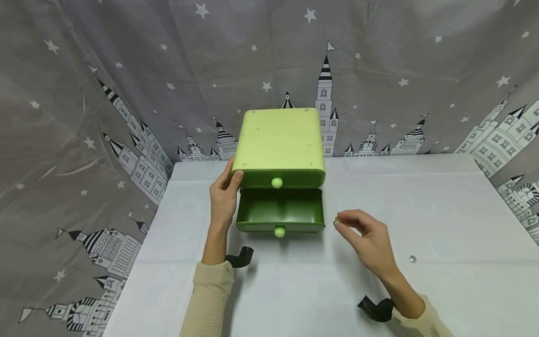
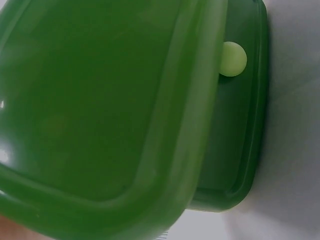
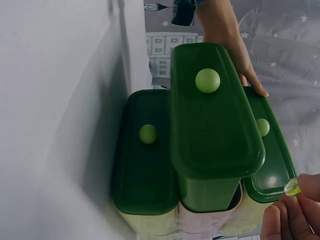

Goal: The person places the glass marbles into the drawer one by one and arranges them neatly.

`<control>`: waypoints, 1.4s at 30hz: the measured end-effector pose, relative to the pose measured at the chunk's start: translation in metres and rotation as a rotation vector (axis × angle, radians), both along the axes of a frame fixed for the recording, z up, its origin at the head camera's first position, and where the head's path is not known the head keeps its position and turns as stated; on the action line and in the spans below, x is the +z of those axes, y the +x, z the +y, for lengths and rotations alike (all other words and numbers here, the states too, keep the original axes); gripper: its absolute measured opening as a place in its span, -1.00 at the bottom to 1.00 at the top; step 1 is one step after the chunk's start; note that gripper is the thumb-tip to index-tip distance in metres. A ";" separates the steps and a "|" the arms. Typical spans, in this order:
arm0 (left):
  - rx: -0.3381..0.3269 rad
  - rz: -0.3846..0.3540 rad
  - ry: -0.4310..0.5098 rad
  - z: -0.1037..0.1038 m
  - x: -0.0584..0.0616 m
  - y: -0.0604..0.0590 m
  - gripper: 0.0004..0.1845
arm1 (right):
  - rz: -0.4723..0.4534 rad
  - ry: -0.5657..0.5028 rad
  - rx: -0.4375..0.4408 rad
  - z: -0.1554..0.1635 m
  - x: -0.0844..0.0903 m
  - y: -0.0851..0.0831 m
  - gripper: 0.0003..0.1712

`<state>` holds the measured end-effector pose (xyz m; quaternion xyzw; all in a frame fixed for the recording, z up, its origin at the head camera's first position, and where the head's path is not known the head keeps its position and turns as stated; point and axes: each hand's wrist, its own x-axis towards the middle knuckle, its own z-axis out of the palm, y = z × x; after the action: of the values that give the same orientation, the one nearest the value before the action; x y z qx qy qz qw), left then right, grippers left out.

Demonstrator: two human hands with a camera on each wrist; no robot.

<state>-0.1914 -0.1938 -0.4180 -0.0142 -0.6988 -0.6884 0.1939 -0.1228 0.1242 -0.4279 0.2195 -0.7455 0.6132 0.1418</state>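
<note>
A small drawer cabinet with a light yellow-green top and dark green drawer fronts stands on the white table. Its middle drawer is pulled out; inside, the visible part is bare green. My left hand rests against the cabinet's left side, thumb at the front top corner. Between thumb and fingertips, my right hand pinches a small clear yellow-green gem, just right of the pulled-out drawer. In the left wrist view the drawer front fills much of the picture and hides most of the left hand.
A small clear round gem lies on the white table, right of my right hand. Round light green knobs stick out from the drawer fronts. Behind the table hangs a grey cloth with stars and castles. Black straps hang at both wrists.
</note>
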 end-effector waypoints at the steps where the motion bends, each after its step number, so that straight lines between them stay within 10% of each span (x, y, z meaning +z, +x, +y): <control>1: -0.002 0.002 0.004 0.000 0.000 0.000 -0.42 | -0.002 -0.001 0.000 -0.001 0.001 -0.001 -0.77; 42: -0.002 -0.047 0.001 0.001 0.007 0.002 -0.44 | -0.027 -0.048 0.006 -0.042 0.004 -0.028 -0.80</control>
<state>-0.1891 -0.1929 -0.4106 0.0014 -0.7027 -0.6891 0.1770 -0.1507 0.0827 -0.4241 0.2100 -0.7319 0.6341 0.1350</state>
